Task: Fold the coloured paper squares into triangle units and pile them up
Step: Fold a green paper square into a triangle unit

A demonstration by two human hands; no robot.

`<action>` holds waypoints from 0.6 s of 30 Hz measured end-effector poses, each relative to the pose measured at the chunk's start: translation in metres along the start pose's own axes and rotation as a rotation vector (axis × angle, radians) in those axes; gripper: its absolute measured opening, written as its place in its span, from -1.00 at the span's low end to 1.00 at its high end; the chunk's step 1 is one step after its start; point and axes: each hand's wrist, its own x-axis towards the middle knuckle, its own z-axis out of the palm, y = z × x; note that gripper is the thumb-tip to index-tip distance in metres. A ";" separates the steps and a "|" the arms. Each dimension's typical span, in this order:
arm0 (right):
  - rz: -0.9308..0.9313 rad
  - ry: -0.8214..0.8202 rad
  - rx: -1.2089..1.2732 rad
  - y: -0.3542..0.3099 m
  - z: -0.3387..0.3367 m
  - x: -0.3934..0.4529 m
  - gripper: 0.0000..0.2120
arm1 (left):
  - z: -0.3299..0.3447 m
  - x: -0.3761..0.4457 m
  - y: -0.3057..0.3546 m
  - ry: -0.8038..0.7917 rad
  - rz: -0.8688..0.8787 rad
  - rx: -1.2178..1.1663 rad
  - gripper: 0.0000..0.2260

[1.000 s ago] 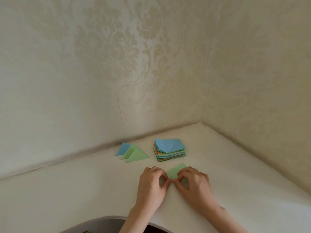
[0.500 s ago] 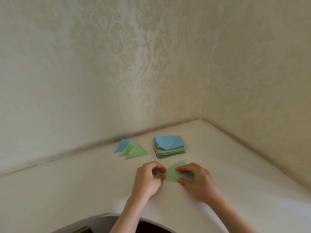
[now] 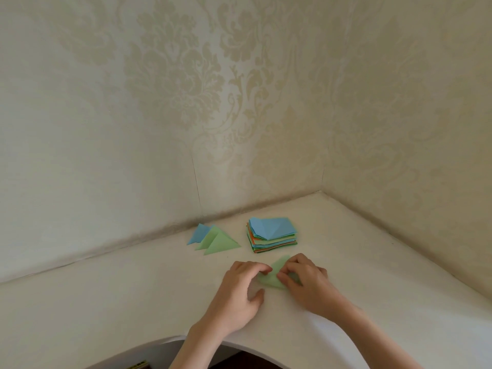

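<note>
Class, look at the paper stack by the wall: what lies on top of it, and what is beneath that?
On top of the stack lies a creased blue sheet. Beneath it only the edges of green, orange and blue sheets show; their faces are covered, so their number and any creases cannot be seen.

paper stack (image 3: 273, 237) ahead, folded triangles (image 3: 213, 239) left

The paper stack (image 3: 273, 237) sits near the counter's (image 3: 106, 302) back corner; folded triangles (image 3: 213, 239) lie left of it; a sheet (image 3: 274, 275) lies before it.
</note>
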 end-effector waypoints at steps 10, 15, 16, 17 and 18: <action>-0.239 0.214 0.063 0.018 0.001 -0.013 -0.82 | 0.013 -0.002 0.004 0.099 0.182 0.214 -0.80; -0.300 0.167 -0.111 0.027 -0.002 -0.027 -0.70 | 0.017 -0.006 0.016 0.110 0.199 0.278 -0.64; -0.293 0.153 -0.103 0.029 -0.002 -0.028 -0.66 | 0.017 -0.006 0.019 0.112 0.205 0.269 -0.64; -0.286 0.154 -0.082 0.030 -0.002 -0.028 -0.65 | 0.018 -0.005 0.021 0.114 0.207 0.258 -0.65; -0.285 0.163 -0.053 0.032 -0.002 -0.027 -0.67 | 0.019 -0.004 0.023 0.120 0.193 0.238 -0.67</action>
